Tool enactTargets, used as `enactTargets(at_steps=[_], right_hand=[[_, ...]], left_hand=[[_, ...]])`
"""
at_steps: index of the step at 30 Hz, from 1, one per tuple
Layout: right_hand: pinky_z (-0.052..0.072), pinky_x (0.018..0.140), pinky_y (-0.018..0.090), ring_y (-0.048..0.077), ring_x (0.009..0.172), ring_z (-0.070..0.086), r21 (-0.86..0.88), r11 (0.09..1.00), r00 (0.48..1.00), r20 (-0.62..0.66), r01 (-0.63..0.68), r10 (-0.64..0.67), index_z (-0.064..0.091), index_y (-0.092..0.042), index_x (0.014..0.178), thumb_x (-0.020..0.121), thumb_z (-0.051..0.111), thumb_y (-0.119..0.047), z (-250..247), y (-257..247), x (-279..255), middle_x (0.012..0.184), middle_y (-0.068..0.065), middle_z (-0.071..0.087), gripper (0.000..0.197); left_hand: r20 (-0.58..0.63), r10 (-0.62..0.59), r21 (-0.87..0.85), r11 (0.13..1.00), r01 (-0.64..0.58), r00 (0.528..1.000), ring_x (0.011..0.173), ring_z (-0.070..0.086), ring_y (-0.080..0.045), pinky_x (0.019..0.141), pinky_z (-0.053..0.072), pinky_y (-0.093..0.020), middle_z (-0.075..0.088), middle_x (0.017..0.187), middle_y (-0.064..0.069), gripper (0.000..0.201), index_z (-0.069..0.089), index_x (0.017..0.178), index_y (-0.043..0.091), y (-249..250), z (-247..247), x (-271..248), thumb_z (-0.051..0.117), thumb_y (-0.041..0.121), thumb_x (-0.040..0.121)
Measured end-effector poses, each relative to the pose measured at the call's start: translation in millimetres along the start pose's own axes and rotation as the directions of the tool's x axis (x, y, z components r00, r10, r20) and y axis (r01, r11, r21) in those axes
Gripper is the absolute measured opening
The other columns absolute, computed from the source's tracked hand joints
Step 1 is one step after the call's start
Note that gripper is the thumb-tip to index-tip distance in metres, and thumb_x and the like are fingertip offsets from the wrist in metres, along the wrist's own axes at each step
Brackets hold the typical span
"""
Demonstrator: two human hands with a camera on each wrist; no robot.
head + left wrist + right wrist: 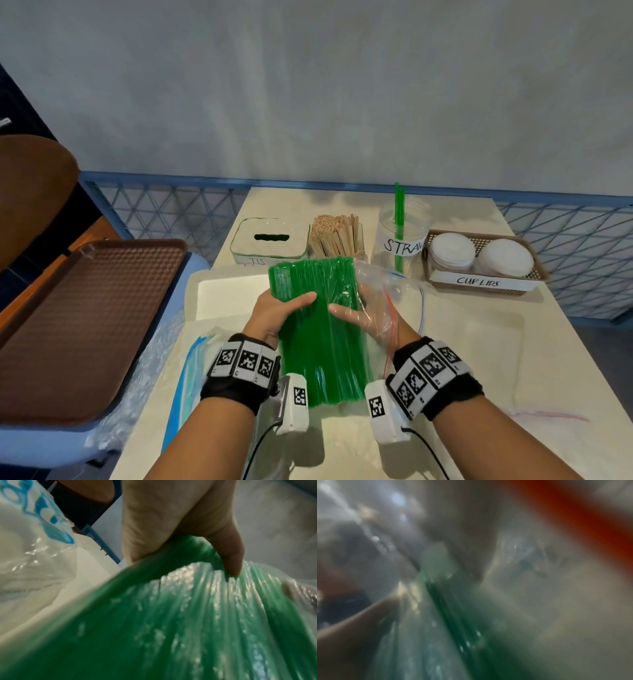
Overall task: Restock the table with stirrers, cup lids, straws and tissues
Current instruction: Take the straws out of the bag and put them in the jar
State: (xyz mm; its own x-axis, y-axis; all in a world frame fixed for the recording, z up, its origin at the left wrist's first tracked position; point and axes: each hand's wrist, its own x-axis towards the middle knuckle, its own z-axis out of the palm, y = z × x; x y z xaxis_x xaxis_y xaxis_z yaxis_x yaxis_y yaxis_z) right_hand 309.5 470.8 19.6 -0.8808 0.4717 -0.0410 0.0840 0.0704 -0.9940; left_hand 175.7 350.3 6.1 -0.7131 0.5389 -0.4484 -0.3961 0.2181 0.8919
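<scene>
Both hands hold one thick bundle of green straws [318, 329] above the near middle of the table [479, 342]. The bundle's long axis runs from about 6 o'clock near the wrists to 12 o'clock, its far end pointing at the stirrers [337, 236]. The left hand [281, 311] grips the bundle's left side, thumb on top and fingers curled beneath; the left wrist view shows the thumb [229, 555] pressed into the green straws [171, 615]. The right hand [359, 315] is inside a clear plastic bag [383, 291] and clasps the right side of the bundle through it; the right wrist view is too blurred to add detail.

At 12 o'clock stands a row of four containers: one tissue box [269, 243], one cup of wooden stirrers, one clear jar [402, 236] with two green straws upright inside, and one basket [479, 284] labelled CUP LIDS holding two stacks of white lids [479, 255]. At 9 o'clock lies one brown tray [85, 325].
</scene>
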Motion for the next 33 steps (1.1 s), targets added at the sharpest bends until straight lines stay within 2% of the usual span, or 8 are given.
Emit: enactTargets(at_steps=[4,8,11,14,18,25,30,33], right_hand=[[0.050,0.080,0.006,-0.019,0.080,0.061,-0.048,0.998,0.999,0.027,-0.029,0.031,0.058,-0.017,0.104,0.080,0.069,-0.003,-7.5,3.4,7.8,0.095,-0.013,0.064,0.030],[0.054,0.080,0.018,-0.016,0.078,0.060,-0.140,0.990,0.996,-0.090,-0.022,0.009,0.055,-0.019,0.104,0.076,0.075,-0.010,-10.7,7.1,10.1,0.089,-0.018,0.058,0.035],[0.049,0.086,0.019,0.000,0.094,0.058,-0.201,0.978,0.994,-0.102,-0.057,0.037,0.053,-0.020,0.112,0.078,0.074,-0.017,-8.5,7.4,9.2,0.101,-0.011,0.060,0.041],[0.048,0.099,0.035,0.001,0.104,0.058,-0.160,0.987,0.999,-0.048,-0.016,0.009,0.048,-0.013,0.128,0.079,0.071,-0.009,-3.7,2.3,9.0,0.120,0.000,0.059,0.055],[0.051,0.090,0.020,0.001,0.102,0.062,0.013,0.998,0.998,0.014,-0.058,0.058,0.049,-0.008,0.130,0.080,0.068,0.000,-5.0,-5.5,9.0,0.124,0.006,0.061,0.054],[0.054,0.068,0.016,0.008,0.086,0.070,0.143,0.978,0.987,0.082,-0.150,0.139,0.062,-0.004,0.103,0.080,0.067,0.001,-9.5,-10.6,2.9,0.098,0.005,0.070,0.025],[0.051,0.083,0.037,0.020,0.079,0.065,0.171,0.969,0.980,-0.059,-0.178,0.191,0.060,-0.008,0.089,0.079,0.068,-0.005,-19.0,-15.9,5.9,0.083,0.009,0.065,0.013],[0.052,0.077,0.037,0.021,0.075,0.061,0.241,0.957,0.960,-0.186,-0.164,0.211,0.063,-0.006,0.083,0.079,0.068,-0.004,-29.5,-17.4,10.2,0.080,0.009,0.064,0.007]], left_hand=[[0.003,0.042,0.004,0.999,-0.042,0.999,0.095,0.066,-0.029,0.089,0.053,-0.046,0.068,0.107,-0.017,0.040,0.062,0.099,0.012,-4.2,8.2,-4.1,0.082,0.012,0.065],[-0.108,0.308,0.198,0.939,-0.283,0.945,0.123,0.048,-0.023,0.106,0.040,-0.041,0.046,0.136,-0.009,0.089,0.033,0.135,0.019,-2.5,14.2,-9.6,0.085,0.019,0.063],[0.037,0.646,0.539,0.629,-0.560,0.762,0.135,0.025,-0.017,0.111,0.023,-0.035,0.030,0.146,-0.001,0.092,0.024,0.143,0.033,13.4,10.8,-9.9,0.079,0.036,0.069],[0.357,0.587,0.658,0.395,-0.642,0.727,0.126,0.043,-0.017,0.111,0.030,-0.051,0.054,0.131,0.006,0.047,0.054,0.123,0.037,28.6,8.1,0.6,0.061,0.051,0.079],[0.370,0.557,0.602,0.466,-0.649,0.743,0.099,0.056,-0.010,0.095,0.045,-0.045,0.063,0.104,0.008,0.023,0.065,0.106,0.023,28.9,3.6,11.9,0.060,0.034,0.087],[0.192,0.566,0.752,0.441,-0.491,0.802,0.110,0.052,-0.018,0.108,0.020,-0.053,0.060,0.110,0.007,0.022,0.065,0.093,0.026,17.3,4.6,13.8,0.045,0.035,0.095],[0.131,0.532,0.766,0.481,-0.426,0.836,0.102,0.055,-0.023,0.105,0.025,-0.058,0.063,0.100,0.003,0.022,0.060,0.092,0.028,15.7,-6.8,24.1,0.041,0.036,0.097],[0.104,0.557,0.755,0.495,-0.429,0.824,0.096,0.056,-0.027,0.101,0.030,-0.054,0.058,0.089,0.003,0.022,0.054,0.085,0.027,18.0,-12.0,26.2,0.039,0.035,0.098]])
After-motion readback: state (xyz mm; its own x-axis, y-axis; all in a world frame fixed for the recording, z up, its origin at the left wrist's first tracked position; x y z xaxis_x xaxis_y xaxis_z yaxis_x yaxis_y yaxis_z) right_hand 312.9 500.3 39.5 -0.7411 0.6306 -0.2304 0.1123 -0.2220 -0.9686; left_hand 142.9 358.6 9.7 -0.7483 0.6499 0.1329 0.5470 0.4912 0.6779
